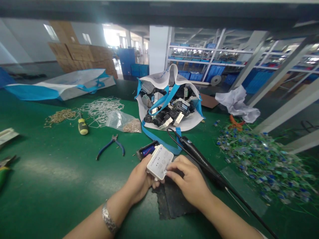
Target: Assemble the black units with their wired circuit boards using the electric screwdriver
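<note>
My left hand point(137, 181) grips a white rectangular electrical unit point(159, 161) from underneath, just above a dark rubber mat point(174, 200) on the green table point(57, 179). My right hand point(190, 181) pinches the unit's near right corner with thumb and fingers. A black-framed part with a blue face point(147, 150) shows just behind the unit. A black power screwdriver point(199, 157) with its cable lies right beside my right hand.
An open white-and-blue bag point(169, 103) full of similar units stands behind. Blue-handled pliers point(111, 146), a yellow-handled screwdriver point(82, 126), a plastic bag of screws point(126, 122) and loose screws point(59, 116) lie to the left. A heap of small blue-and-clear seals point(261, 159) fills the right.
</note>
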Demonstrator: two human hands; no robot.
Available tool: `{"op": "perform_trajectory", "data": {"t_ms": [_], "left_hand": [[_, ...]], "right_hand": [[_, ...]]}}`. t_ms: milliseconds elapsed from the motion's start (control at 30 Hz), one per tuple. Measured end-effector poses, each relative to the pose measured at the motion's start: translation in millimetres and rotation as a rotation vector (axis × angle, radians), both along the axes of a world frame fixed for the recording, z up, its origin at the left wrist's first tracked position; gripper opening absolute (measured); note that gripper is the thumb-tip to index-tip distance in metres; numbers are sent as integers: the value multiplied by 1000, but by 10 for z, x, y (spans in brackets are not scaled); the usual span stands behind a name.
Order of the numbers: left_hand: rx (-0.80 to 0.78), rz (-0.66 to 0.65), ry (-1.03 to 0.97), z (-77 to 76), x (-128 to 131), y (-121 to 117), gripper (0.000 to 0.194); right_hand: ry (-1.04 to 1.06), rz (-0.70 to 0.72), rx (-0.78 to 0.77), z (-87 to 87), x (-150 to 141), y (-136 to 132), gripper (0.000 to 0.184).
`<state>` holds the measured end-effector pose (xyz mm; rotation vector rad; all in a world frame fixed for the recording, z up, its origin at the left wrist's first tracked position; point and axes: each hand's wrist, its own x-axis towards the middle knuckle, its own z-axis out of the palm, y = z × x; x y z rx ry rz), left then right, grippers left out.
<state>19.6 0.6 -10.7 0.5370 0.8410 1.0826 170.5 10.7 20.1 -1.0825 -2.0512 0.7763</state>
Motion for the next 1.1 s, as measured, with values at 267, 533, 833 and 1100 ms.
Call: {"op": "perform_trajectory", "data": {"t_ms": [267,533,833,1100], "left_hand": [[-112,-19,-37,73,-29,-5,42],[-138,-14,-70,156,-80,29,43],[52,207,-169,279,-353,77,34],[235,200,115,208,-232,13,39]], "right_hand": [[73,54,-64,20,-16,20,12],[172,-77,13,87,58,41,12],[247,-322,-107,14,203,248,18],[153,-107,-172,-36,155,214,18]]}}
